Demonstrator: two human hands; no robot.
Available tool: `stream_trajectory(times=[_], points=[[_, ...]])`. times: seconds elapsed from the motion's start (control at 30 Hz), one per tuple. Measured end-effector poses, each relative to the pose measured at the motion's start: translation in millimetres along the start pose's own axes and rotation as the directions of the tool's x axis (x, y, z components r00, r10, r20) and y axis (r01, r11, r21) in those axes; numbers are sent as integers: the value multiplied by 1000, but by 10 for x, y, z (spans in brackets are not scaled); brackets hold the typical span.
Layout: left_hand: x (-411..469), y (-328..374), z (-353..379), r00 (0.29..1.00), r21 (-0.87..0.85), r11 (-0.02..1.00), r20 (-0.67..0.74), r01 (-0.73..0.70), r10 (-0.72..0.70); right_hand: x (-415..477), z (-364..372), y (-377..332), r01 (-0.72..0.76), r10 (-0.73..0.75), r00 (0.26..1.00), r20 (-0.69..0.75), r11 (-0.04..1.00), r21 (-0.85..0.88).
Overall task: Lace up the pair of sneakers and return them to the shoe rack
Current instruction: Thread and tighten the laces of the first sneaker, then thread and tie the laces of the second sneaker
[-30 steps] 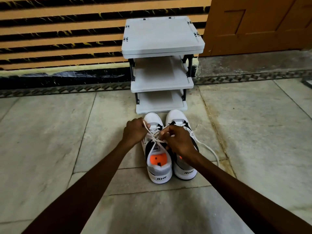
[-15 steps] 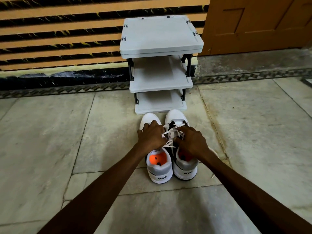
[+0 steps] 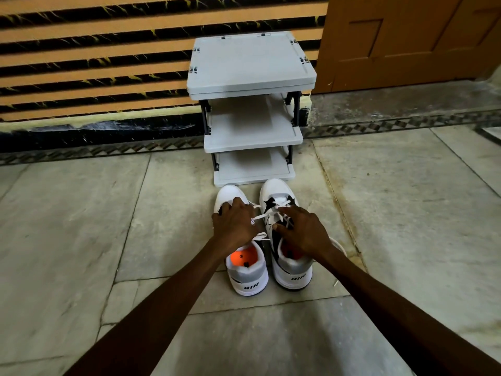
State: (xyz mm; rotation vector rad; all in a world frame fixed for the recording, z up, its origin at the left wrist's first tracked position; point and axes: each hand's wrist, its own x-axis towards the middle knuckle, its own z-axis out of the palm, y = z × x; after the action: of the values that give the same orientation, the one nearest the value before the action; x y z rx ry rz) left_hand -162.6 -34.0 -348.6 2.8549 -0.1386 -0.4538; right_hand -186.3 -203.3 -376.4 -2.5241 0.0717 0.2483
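Note:
Two white sneakers with black accents and orange insoles stand side by side on the floor, toes toward the grey three-shelf shoe rack (image 3: 252,137). My left hand (image 3: 235,226) closes over the top of the left sneaker (image 3: 248,278), covering its tongue and laces. My right hand (image 3: 305,236) wraps the upper of the right sneaker (image 3: 294,272), thumb on its inner side, fingers over the white laces (image 3: 279,206). One lace strand runs between the two shoes. A loose lace end (image 3: 339,244) trails on the floor to the right of the right sneaker.
The rack stands against a wall with orange and black stripes (image 3: 95,63); all three of its shelves hold nothing. A brown wooden door (image 3: 412,36) is at the back right. Pale stone floor tiles (image 3: 81,240) lie all around the shoes.
Both hands have let the pulled laces drop and shifted right and forward. The left hand now sits on the left sneaker and the right hand on the right sneaker.

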Motion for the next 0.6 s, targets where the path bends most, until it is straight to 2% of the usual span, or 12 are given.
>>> stream_trajectory(times=[0.23,0.6], points=[[-2,53,1,999,99,995,-39,21,-17,-57,31,-3,35,-35,999,-2,999,-5],[-12,12,-19,999,55,998,-14,33,-32,-138,127,3,42,-42,999,-8,999,-11]])
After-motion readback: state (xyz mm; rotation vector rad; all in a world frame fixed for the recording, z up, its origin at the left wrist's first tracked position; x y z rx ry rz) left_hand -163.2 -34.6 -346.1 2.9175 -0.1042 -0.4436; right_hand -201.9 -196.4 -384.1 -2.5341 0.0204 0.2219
